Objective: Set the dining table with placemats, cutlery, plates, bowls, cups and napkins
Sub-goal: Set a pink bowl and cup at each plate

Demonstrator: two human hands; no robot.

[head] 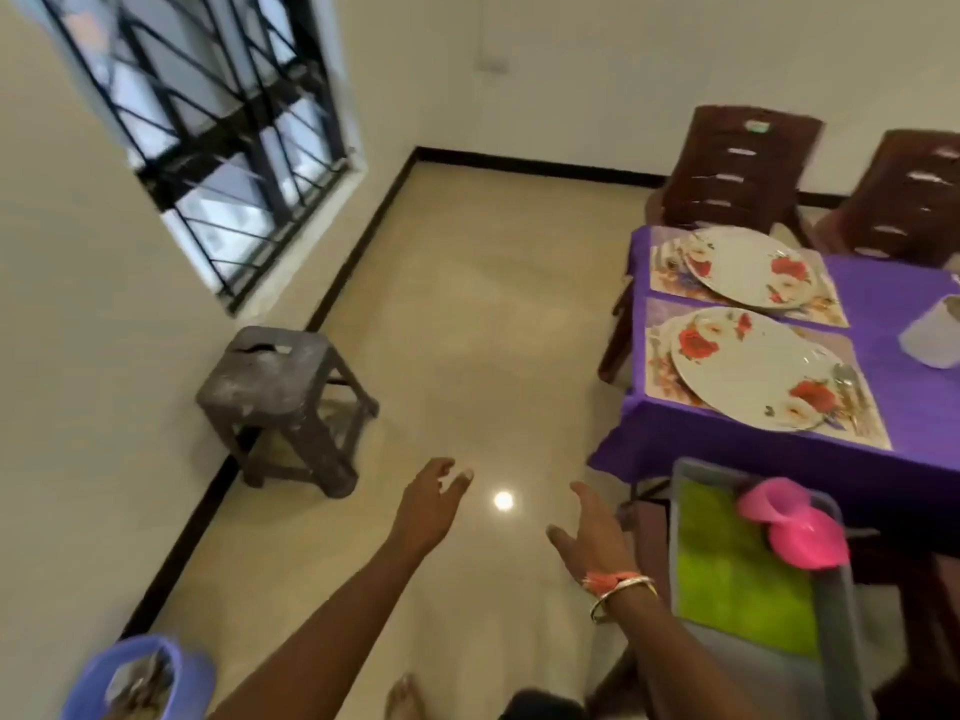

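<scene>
Plates: two white floral round plates (748, 265) on floral placemats (667, 275), purple-clothed desk (893, 304).
Left hand (434, 498): outstretched, fingers spread, released.
Right hand (592, 532): outstretched, fingers spread, released.
Chair sticker (757, 128): unreadable.

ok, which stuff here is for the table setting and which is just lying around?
Job: near floral plate, far floral plate, placemats, cutlery, pink cups, green cloth, grey tray.
Lying about: grey stool, brown chairs.

Two empty hands, left (431, 498) and right (589, 532), beside floral plates (748, 368), perhaps cutlery alongside.
</scene>
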